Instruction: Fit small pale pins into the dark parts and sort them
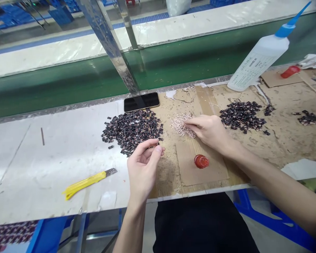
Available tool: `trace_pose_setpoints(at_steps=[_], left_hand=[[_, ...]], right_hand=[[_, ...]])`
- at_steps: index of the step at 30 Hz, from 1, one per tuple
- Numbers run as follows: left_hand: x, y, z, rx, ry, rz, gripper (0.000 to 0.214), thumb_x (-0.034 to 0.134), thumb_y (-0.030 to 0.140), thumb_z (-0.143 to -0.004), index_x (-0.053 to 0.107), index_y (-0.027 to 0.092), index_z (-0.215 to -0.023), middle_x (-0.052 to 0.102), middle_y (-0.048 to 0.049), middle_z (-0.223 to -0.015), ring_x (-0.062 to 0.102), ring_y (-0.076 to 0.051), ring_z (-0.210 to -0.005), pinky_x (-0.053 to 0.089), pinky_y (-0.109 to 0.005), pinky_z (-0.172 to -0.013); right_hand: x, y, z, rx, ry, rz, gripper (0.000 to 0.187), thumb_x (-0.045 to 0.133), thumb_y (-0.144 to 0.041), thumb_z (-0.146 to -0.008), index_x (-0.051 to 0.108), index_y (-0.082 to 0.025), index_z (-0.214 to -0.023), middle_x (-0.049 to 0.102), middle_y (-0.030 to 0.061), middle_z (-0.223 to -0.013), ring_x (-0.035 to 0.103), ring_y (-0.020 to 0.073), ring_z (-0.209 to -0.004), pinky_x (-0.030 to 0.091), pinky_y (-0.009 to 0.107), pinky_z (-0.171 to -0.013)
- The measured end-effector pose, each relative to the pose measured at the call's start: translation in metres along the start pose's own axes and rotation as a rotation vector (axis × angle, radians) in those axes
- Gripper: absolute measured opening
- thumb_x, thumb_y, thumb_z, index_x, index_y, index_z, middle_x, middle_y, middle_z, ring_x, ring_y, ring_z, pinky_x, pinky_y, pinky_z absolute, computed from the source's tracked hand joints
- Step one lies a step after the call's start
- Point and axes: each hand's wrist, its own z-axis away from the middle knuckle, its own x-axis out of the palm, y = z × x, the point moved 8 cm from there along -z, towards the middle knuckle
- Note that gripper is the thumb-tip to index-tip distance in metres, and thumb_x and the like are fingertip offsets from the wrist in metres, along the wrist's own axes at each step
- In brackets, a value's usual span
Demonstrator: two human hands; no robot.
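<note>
My left hand (144, 163) is closed in a pinch at the near edge of a heap of small black parts (134, 128). A tiny dark spot shows at its fingertips, too small to name. My right hand (206, 130) reaches into a pile of tiny pale pieces (181, 123), thumb and fingertips pressed together. Whatever lies between those fingers is hidden. In front of the right hand, a small red cup (201, 161) stands on a cardboard piece (185, 172). A second heap of black parts (242, 116) lies just beyond the right wrist.
A yellow utility knife (85, 184), blade out, lies at the left. Behind the left heap is a phone (142, 102) beside a metal post (113, 49). A white squeeze bottle (259, 59) stands tilted in view at the back right, near another red cup (290, 71).
</note>
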Motion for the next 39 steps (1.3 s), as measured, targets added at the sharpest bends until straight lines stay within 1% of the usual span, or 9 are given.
trace_pose_setpoints(at_steps=[5, 10, 16, 20, 22, 28, 32, 36, 39], left_hand=[[0.006, 0.009, 0.002, 0.068, 0.05, -0.009, 0.01, 0.08, 0.021, -0.086, 0.076, 0.018, -0.094, 0.08, -0.0022, -0.083, 0.077, -0.015, -0.074, 0.065, -0.025, -0.074], [0.021, 0.021, 0.008, 0.158, 0.037, -0.065, 0.011, 0.076, 0.016, -0.089, 0.079, 0.02, -0.099, 0.08, -0.002, -0.089, 0.075, -0.013, -0.078, 0.064, -0.024, -0.075], [0.068, 0.07, 0.035, 0.702, -0.051, -0.327, 0.016, 0.073, 0.007, -0.091, 0.077, 0.017, -0.103, 0.081, -0.007, -0.096, 0.076, -0.015, -0.086, 0.066, -0.028, -0.081], [0.08, 0.081, 0.046, 0.854, -0.053, -0.395, 0.017, 0.074, 0.007, -0.091, 0.075, 0.017, -0.104, 0.082, -0.0069, -0.097, 0.078, -0.016, -0.086, 0.066, -0.027, -0.083], [0.081, 0.082, 0.047, 0.865, -0.066, -0.413, 0.016, 0.072, 0.008, -0.092, 0.075, 0.019, -0.103, 0.082, -0.0055, -0.096, 0.078, -0.016, -0.084, 0.066, -0.028, -0.082], [0.083, 0.08, 0.049, 0.897, -0.097, -0.474, 0.017, 0.069, 0.004, -0.092, 0.074, 0.017, -0.103, 0.08, -0.0058, -0.094, 0.076, -0.015, -0.082, 0.064, -0.025, -0.082], [0.082, 0.073, 0.041, 0.691, -0.165, -0.334, 0.016, 0.069, 0.004, -0.093, 0.074, 0.017, -0.101, 0.079, -0.0043, -0.094, 0.073, -0.014, -0.083, 0.061, -0.024, -0.081], [0.081, 0.059, 0.035, 0.412, -0.268, -0.179, 0.011, 0.067, 0.011, -0.097, 0.073, 0.02, -0.095, 0.075, 0.0002, -0.086, 0.069, -0.011, -0.075, 0.058, -0.022, -0.072], [0.081, 0.056, 0.038, 0.388, -0.313, -0.151, 0.013, 0.069, 0.011, -0.096, 0.073, 0.022, -0.094, 0.074, 0.0028, -0.085, 0.068, -0.01, -0.077, 0.056, -0.02, -0.073]], right_hand=[[-0.012, 0.004, -0.003, 0.078, 0.058, -0.175, 0.01, 0.075, -0.026, -0.089, 0.085, -0.028, -0.091, 0.084, 0.0029, -0.093, 0.078, 0.024, -0.084, 0.059, 0.041, -0.082], [-0.029, 0.008, 0.006, 0.264, 0.166, -0.447, 0.009, 0.084, -0.03, -0.082, 0.084, -0.023, -0.089, 0.084, 0.0051, -0.087, 0.078, 0.0211, -0.076, 0.064, 0.038, -0.075], [-0.033, -0.013, 0.039, 0.432, 0.16, -0.845, 0.029, 0.085, -0.05, -0.08, 0.082, -0.023, -0.09, 0.082, 0.0029, -0.076, 0.076, 0.0145, -0.06, 0.065, 0.026, -0.059], [-0.03, -0.022, 0.054, 0.524, 0.196, -1.09, 0.023, 0.093, -0.043, -0.072, 0.082, -0.026, -0.084, 0.082, 0.0002, -0.075, 0.078, 0.0131, -0.061, 0.067, 0.021, -0.061], [-0.031, -0.023, 0.057, 0.537, 0.223, -1.128, 0.02, 0.095, -0.038, -0.07, 0.083, -0.026, -0.082, 0.083, 0.0007, -0.075, 0.079, 0.0137, -0.063, 0.067, 0.02, -0.063], [-0.046, -0.034, 0.062, 0.443, 0.304, -0.923, 0.014, 0.093, -0.025, -0.073, 0.084, -0.027, -0.083, 0.082, -0.0003, -0.076, 0.08, 0.0152, -0.065, 0.069, 0.02, -0.064], [-0.053, -0.045, 0.066, 0.392, 0.298, -0.852, 0.013, 0.084, -0.02, -0.084, 0.084, -0.028, -0.094, 0.083, 0.0001, -0.083, 0.081, 0.0159, -0.072, 0.07, 0.024, -0.069], [-0.057, -0.05, 0.066, 0.303, 0.264, -0.812, 0.018, 0.081, -0.013, -0.084, 0.082, -0.028, -0.094, 0.082, 0.0001, -0.084, 0.078, 0.0151, -0.068, 0.068, 0.024, -0.061], [-0.056, -0.053, 0.065, 0.234, 0.175, -0.834, 0.016, 0.078, -0.013, -0.087, 0.082, -0.028, -0.093, 0.08, 0.0012, -0.084, 0.076, 0.0155, -0.071, 0.065, 0.025, -0.061]])
